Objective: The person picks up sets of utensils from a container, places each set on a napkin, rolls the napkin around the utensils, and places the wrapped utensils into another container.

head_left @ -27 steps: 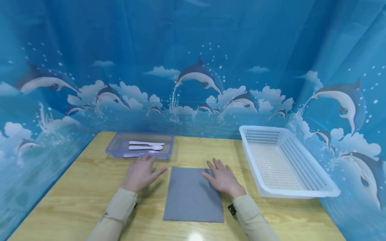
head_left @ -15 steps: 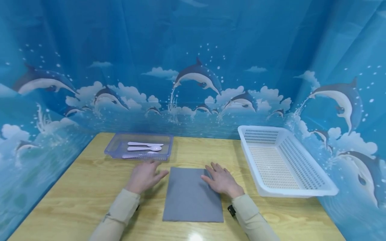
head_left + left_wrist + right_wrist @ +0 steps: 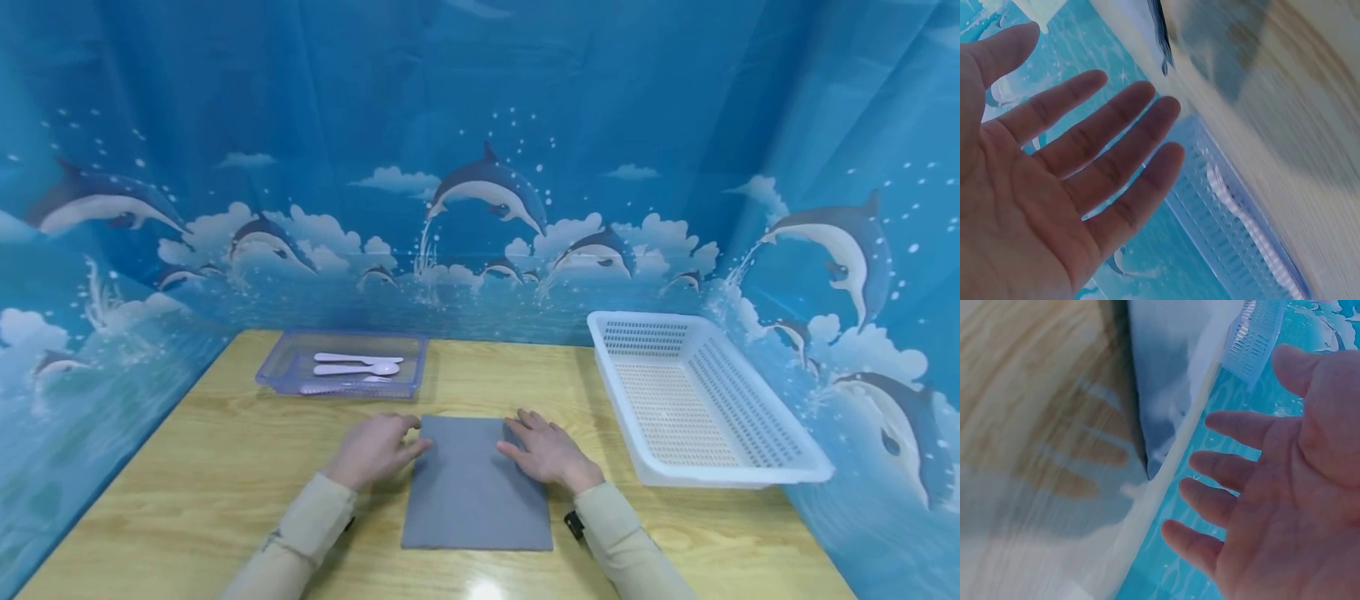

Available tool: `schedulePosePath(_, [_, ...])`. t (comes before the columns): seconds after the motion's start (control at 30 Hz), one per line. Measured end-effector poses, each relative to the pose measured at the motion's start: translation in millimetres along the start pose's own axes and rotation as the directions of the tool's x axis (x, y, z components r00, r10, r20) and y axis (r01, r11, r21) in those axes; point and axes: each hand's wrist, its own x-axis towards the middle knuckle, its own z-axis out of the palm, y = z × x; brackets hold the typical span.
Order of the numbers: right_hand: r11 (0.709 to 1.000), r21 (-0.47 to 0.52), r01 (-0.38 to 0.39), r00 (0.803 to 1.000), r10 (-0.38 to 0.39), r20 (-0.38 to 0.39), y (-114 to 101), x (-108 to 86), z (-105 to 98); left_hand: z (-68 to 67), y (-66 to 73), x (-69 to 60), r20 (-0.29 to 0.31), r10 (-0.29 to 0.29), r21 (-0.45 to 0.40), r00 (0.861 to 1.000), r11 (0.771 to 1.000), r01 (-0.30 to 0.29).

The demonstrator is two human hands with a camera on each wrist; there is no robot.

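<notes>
A flat grey square, apparently a folded cloth (image 3: 476, 496), lies on the table in front of the person. The left hand (image 3: 375, 450) hovers at its left edge, thumb reaching over the upper left corner. Over the upper right part of the cloth is the right hand (image 3: 549, 452), its fingers spread. In the left wrist view the left hand (image 3: 1079, 162) has relaxed, parted fingers and holds nothing. The right wrist view shows the right hand (image 3: 1272, 469) with an equally bare palm, apart from the cloth (image 3: 1160, 375).
A clear purple tray (image 3: 270, 367) at the back left holds a pale knife (image 3: 352, 357), spoon (image 3: 382, 367) and fork (image 3: 375, 379). To the right stands a white perforated basket (image 3: 637, 433). A blue dolphin-print curtain (image 3: 480, 100) borders the wooden table (image 3: 187, 500).
The left hand has come back from the tray's front and moved right to the cloth's left edge. The right hand stays nearly in place above the cloth.
</notes>
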Motion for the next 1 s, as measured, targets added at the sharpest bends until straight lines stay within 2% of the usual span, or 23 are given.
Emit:
schedulePosePath(0.1, [1.0,-0.009,0.016,1.0,-0.016,0.001,1,2.8,2,1.4,4.7,-0.9,0.057,0.051,-0.024,0.997,0.998,-0.049])
schedulePosePath(0.17, [1.0,-0.019,0.021,1.0,-0.021,0.007,2,4.5,4,2.0,8.5,-1.6,0.11,0.087,-0.038,0.99,0.996,-0.083])
schedulePosePath(0.3, [0.999,-0.037,0.023,1.0,-0.022,0.018,4,6.6,4,4.3,15.6,-3.6,0.212,0.16,-0.062,0.964,0.987,-0.15])
schedulePosePath(0.4, [0.998,-0.057,0.034,0.999,-0.034,0.011,4,7.3,3,7.3,18.6,-5.7,0.275,0.185,-0.074,0.943,0.982,-0.171])
schedulePosePath(0.47, [0.997,-0.068,0.043,0.999,-0.043,0.003,4,7.6,3,9.3,19.4,-7.4,0.298,0.186,-0.074,0.936,0.982,-0.172])
schedulePosePath(0.6, [0.997,-0.067,0.049,0.999,-0.049,-0.005,4,6.8,3,11.4,19.7,-9.9,0.293,0.174,-0.056,0.94,0.985,-0.164])
schedulePosePath(0.8, [0.996,-0.07,0.057,0.998,-0.059,-0.016,6,3.1,4,11.0,18.1,-10.0,0.297,0.113,-0.027,0.948,0.994,-0.11])
schedulePosePath(1.0, [0.994,-0.094,0.059,0.997,-0.063,-0.046,8,-0.7,4,9.7,12.4,-7.6,0.239,0.105,0.013,0.965,0.994,-0.111])
